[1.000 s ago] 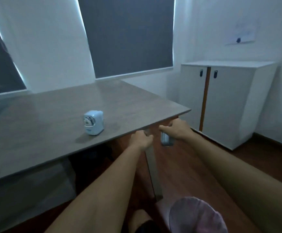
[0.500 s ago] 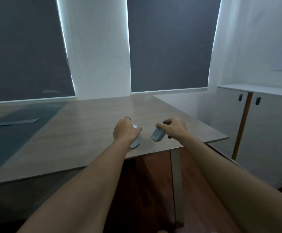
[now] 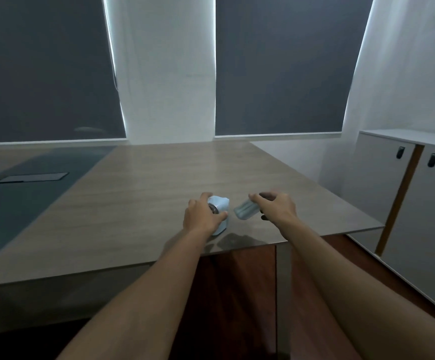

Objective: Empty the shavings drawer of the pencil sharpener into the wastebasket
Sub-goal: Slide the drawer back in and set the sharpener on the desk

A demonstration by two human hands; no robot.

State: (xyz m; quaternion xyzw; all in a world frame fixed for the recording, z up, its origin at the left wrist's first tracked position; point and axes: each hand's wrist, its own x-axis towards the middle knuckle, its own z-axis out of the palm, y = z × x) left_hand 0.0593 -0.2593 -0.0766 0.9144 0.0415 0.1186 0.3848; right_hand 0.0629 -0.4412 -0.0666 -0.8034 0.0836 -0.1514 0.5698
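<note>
A small pale-blue pencil sharpener (image 3: 221, 203) stands on the wooden table (image 3: 138, 203) near its front right corner. My left hand (image 3: 202, 215) wraps over its top and front, covering much of it. Just to its right, my right hand (image 3: 276, 207) holds the translucent shavings drawer (image 3: 246, 209) above the tabletop, tilted, its near end a short gap from the sharpener's right side. The wastebasket is out of view.
A white two-door cabinet (image 3: 418, 203) stands to the right of the table, across a strip of wooden floor. A dark inlay with a flat cable hatch (image 3: 33, 177) lies at the table's left. Two windows with dark blinds fill the wall behind.
A second ago both hands were below the table edge over the wastebasket, the drawer in the right. Both rose to the table; the left took hold of the sharpener, the drawer came beside it.
</note>
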